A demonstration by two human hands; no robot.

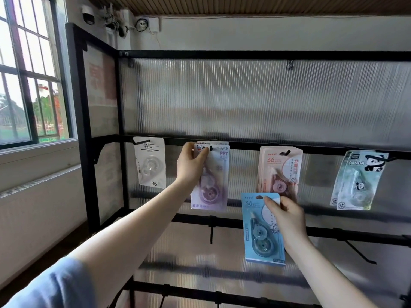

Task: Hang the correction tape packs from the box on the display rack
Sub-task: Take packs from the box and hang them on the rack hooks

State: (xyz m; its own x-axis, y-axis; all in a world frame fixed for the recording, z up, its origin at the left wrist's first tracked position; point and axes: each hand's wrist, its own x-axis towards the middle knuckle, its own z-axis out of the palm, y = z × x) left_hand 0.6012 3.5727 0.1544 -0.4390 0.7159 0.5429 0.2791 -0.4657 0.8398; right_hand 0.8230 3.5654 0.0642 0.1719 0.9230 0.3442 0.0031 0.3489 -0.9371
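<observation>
My left hand (191,165) grips the top left of a purple correction tape pack (211,181), whose hang hole sits over a black hook (210,148) on the rack's upper rail (244,146). My right hand (287,215) pinches a blue correction tape pack (260,234) by its upper right, held in the air below the pink packs (279,172). A white pack (151,163) hangs at the left and panda packs (358,181) hang at the right. The box is out of view.
The black-framed display rack has ribbed translucent panels (244,96). A lower rail (322,232) carries bare hooks, one in the middle (211,234) and one at the right (360,252). A window (29,85) and wall lie to the left.
</observation>
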